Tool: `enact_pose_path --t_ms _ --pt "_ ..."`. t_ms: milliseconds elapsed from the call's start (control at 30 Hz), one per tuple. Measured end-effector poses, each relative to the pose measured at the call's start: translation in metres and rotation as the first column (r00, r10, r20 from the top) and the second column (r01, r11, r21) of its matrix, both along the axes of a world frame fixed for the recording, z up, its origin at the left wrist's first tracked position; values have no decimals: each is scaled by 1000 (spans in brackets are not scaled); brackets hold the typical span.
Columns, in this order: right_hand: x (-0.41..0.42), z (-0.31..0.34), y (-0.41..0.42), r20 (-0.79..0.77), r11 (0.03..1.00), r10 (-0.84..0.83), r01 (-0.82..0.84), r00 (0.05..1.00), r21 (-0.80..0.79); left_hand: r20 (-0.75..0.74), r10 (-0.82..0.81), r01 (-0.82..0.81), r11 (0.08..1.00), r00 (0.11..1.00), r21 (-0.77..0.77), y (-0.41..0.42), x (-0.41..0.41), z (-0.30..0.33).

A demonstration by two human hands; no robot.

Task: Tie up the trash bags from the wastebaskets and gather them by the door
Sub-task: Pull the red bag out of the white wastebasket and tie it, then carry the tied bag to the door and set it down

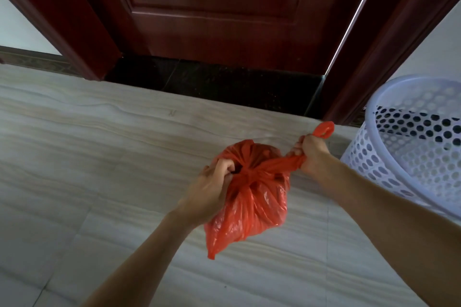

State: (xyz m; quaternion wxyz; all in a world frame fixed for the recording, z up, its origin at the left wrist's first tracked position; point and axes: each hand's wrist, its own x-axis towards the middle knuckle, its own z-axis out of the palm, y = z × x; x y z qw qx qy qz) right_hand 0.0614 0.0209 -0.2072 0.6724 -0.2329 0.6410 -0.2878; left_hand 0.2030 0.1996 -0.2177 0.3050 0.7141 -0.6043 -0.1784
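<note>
Head view: red bag (252, 197), held off the floor (99, 144) between both hands, its knot at the top centre and its body hanging down and toward the viewer. Left hand (212, 187) grips one handle tight against the knot; right hand (313, 154) clenches the other handle, stretched taut out to the right, loop end poking past the fist. Knot axis runs left-right; left hand nearer the knot; door (212, 7) ahead, basket (411, 144) right of the right hand.

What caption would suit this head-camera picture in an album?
Two hands, left and right, pull a knot tight on a red plastic trash bag before a dark wooden door, beside a white perforated wastebasket.
</note>
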Motion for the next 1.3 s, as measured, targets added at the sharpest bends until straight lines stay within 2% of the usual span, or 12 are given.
enact_pose_path --t_ms 200,400,467,533,600,700,800,933,1033,1067,1133,1300 --pt "-11 3 -14 -56 1000 -16 17 998 12 192 -50 48 999 980 10 1 9 -9" --pt "-13 -8 -5 -74 964 257 -261 964 -47 335 99 -145 983 937 115 4 7 -26" --pt "-12 -6 0 -190 882 435 -459 880 -107 291 192 -244 958 937 153 7 8 -29" --pt "-11 11 12 -272 780 578 -619 769 -93 71 357 -363 898 932 247 10 9 -21" --pt "-10 32 26 -266 741 629 -667 730 -78 -105 520 -454 813 848 363 15 6 -4" --pt "2 79 51 -232 688 702 -725 673 -22 -32 631 -488 631 775 603 28 0 36" --pt "18 127 77 -346 595 757 -804 554 12 104 583 -458 502 805 734 46 -8 85" --pt "49 229 108 -513 444 778 -895 362 41 177 552 -495 505 815 707 82 7 183" --pt "74 303 123 -603 263 787 -955 129 139 158 586 -505 493 795 709 107 27 253" --pt "87 337 133 -615 214 785 -965 77 152 152 620 -526 481 770 702 123 36 286" --pt "105 385 147 -636 201 768 -970 70 135 129 682 -564 466 720 682 142 48 333" --pt "167 470 182 -652 10 743 -971 -151 237 52 823 -625 387 566 679 199 85 433"
